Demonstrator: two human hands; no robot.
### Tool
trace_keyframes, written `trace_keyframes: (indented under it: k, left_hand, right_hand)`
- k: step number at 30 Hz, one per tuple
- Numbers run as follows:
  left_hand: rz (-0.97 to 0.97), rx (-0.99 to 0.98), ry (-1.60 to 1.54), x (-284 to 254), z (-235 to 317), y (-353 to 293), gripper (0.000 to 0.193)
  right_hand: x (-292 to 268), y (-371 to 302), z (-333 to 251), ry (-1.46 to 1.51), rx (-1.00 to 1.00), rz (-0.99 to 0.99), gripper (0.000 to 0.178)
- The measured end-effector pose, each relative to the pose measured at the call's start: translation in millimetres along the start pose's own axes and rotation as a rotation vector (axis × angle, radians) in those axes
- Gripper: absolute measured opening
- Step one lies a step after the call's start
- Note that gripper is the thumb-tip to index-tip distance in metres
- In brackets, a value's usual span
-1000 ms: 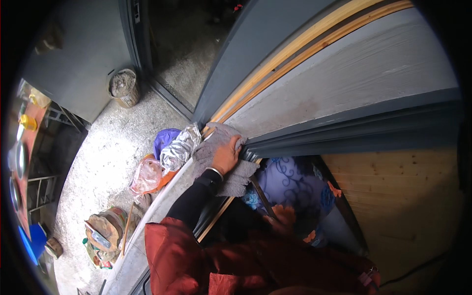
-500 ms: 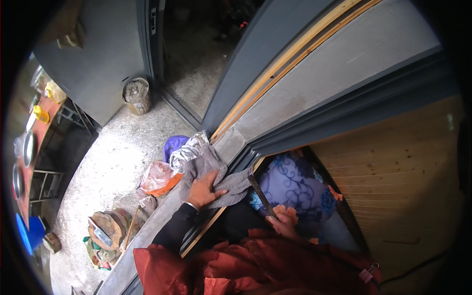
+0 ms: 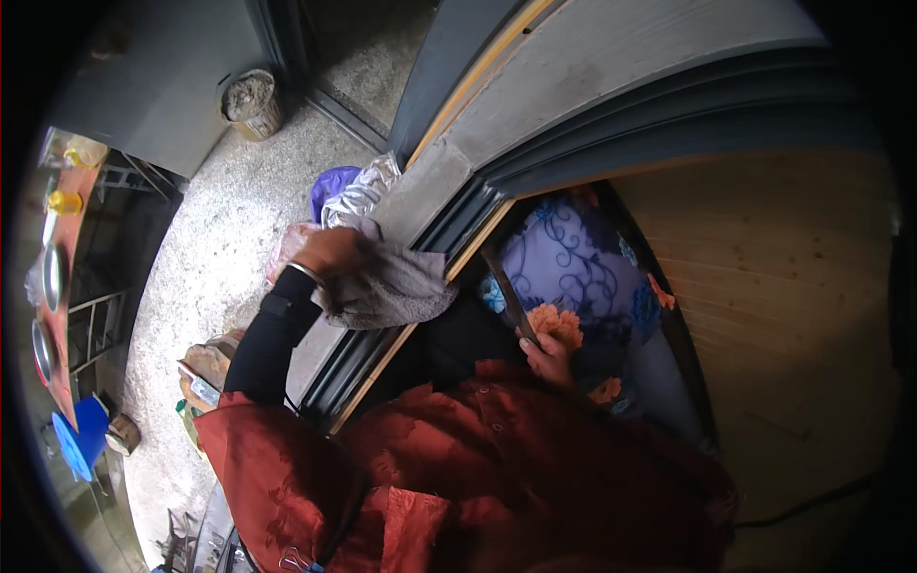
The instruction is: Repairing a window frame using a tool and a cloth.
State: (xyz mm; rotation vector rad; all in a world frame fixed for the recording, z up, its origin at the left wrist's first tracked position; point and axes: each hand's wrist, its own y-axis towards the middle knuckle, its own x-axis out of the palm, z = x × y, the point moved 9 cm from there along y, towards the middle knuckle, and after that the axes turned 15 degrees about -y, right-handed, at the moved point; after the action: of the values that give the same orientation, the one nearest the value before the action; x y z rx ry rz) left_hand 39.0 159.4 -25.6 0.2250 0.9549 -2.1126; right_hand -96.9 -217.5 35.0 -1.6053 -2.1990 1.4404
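Note:
My left hand (image 3: 331, 252) is closed on a grey towel (image 3: 401, 286) that drapes over the grey window sill and its track; its fingertips are hidden. Close to that hand lie a silvery crumpled bag (image 3: 361, 196), a purple bag (image 3: 331, 189) and a pinkish plastic bag (image 3: 289, 250), partly covered. My right hand (image 3: 548, 357) grips the lower end of a thin, dark flat stick (image 3: 506, 291), which slants up and away. Behind it is a lilac fabric with a blue scroll pattern (image 3: 564, 253) and orange flowers (image 3: 557, 325).
Beyond the sill, a bucket of grey material (image 3: 250, 103) stands on the speckled floor (image 3: 224, 201). A chopping block (image 3: 212, 368) sits below to the left. Farther left are a red-brown table (image 3: 60, 325) and a blue bucket (image 3: 84, 435). A wooden panel (image 3: 774, 315) lies to the right.
My left hand has gone from lying spread on the towel to gripping it, and has moved left. The towel has shifted toward me and bunched. My right hand keeps the stick; the view has tilted.

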Motion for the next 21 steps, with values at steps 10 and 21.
trace_keyframes:
  k: [10, 21]
  left_hand:
    - [0.447, 0.279, -1.596, -134.2, 23.8, 10.7, 0.043]
    - [0.419, 0.207, -0.3, 6.2, 95.8, 164.0, 0.039]
  right_hand:
    - [-11.5, 11.5, 23.7, 0.174, 0.213, 0.1, 0.015]
    - [-18.6, 35.1, 28.9, -0.416, -0.171, 0.195, 0.039]
